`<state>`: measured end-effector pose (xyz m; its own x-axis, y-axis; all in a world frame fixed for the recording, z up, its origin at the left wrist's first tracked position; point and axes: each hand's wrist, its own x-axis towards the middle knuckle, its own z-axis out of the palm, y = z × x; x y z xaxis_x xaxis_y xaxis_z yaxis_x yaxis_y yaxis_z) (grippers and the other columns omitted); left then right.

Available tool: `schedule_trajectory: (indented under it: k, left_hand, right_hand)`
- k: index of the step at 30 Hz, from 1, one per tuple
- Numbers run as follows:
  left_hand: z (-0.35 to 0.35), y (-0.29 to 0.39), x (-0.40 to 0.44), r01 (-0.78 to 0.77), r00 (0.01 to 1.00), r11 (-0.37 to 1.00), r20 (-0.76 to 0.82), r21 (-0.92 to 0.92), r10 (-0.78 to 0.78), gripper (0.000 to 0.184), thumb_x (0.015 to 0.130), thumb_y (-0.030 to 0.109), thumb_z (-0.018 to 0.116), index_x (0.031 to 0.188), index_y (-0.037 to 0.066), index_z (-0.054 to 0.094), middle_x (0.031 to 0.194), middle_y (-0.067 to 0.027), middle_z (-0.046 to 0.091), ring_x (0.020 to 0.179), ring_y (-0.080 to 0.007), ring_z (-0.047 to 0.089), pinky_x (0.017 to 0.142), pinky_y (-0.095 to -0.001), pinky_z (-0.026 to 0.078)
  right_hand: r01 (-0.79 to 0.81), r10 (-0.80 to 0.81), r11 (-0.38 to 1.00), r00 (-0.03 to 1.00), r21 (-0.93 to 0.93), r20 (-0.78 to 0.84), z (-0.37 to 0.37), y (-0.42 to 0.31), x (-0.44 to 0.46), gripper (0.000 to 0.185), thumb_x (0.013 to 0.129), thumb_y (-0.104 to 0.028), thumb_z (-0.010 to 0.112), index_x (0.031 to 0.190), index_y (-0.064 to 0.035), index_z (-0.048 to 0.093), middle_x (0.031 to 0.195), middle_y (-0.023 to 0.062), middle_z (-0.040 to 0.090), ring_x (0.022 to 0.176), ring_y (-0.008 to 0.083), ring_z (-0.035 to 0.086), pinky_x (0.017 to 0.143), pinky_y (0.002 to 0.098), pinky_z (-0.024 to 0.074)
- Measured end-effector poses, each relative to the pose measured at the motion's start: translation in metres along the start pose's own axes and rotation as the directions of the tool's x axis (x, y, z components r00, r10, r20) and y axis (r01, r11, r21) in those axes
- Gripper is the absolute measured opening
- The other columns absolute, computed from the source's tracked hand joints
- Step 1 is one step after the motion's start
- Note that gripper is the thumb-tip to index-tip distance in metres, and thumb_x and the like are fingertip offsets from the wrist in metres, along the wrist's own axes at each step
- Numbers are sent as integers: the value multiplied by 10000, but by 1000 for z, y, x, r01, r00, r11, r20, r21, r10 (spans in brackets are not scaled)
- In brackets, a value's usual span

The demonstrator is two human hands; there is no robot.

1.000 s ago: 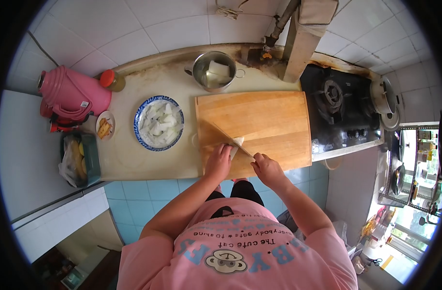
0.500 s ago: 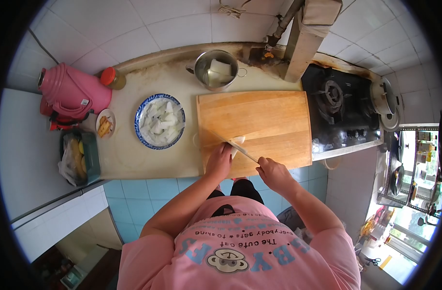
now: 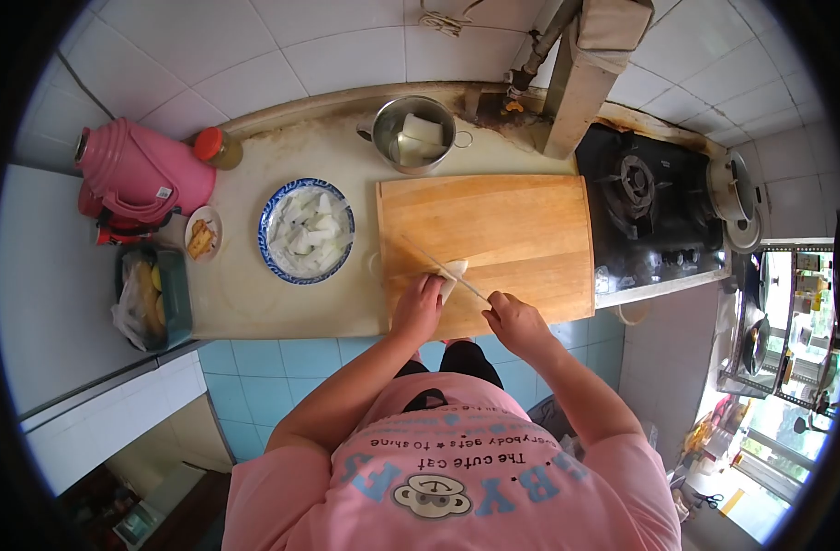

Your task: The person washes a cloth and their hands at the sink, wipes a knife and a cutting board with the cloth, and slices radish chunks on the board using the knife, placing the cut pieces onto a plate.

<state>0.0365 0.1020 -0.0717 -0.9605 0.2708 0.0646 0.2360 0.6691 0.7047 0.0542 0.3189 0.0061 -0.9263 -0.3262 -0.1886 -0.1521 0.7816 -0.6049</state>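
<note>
Near the front left of the wooden cutting board [image 3: 521, 216], my left hand [image 3: 418, 308] presses on a white piece of vegetable [image 3: 451, 281], its fingers bent over it. My right hand [image 3: 519, 324] is closed around the handle of a kitchen knife [image 3: 445, 267]. The blade slants up and left from that hand, lying across the white piece just beyond my left fingertips. Left of the board, a blue-rimmed plate [image 3: 265, 253] holds many pale cut pieces. Behind the board, a metal pot [image 3: 416, 167] contains larger white chunks.
A black gas stove [image 3: 663, 241] adjoins the board's right side, with a pot [image 3: 727, 184] on it. On the left are a pink thermos [image 3: 153, 170], a red-lidded jar [image 3: 219, 150], a small plate of yellowish pieces [image 3: 201, 241] and a green bin [image 3: 174, 317].
The knife and my right hand have shifted slightly left, and the blade looks thinner, turned more on edge. My left hand stays on the white piece.
</note>
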Motion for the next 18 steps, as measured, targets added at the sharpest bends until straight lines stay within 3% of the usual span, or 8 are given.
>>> schedule_trajectory:
  k: [3,9,18]
  left_hand:
    - [4,0,-1,48,999,999,21,-11,-48,338,797,11,633,1129,48,585,1100,-175,593,967,-396,604,818,-470,522]
    - [4,-1,-2,57,998,998,-12,-10,-57,349,800,14,632,1144,45,583,1118,-182,595,972,-404,603,825,-478,524]
    - [6,-4,-1,32,999,999,-4,-5,-32,313,794,26,638,1099,73,583,1061,-161,604,957,-393,613,790,-476,524]
  right_hand:
    - [18,-11,996,997,-89,77,-17,-11,-7,202,934,-197,615,959,-39,491,812,193,627,710,398,642,616,488,523]
    - [2,8,996,994,-87,108,-21,-14,-5,204,929,-169,628,946,-30,479,770,196,605,702,418,617,613,490,500]
    - [-29,36,993,998,-112,59,22,7,17,208,936,-193,615,1004,-42,488,834,199,647,762,400,662,662,491,539]
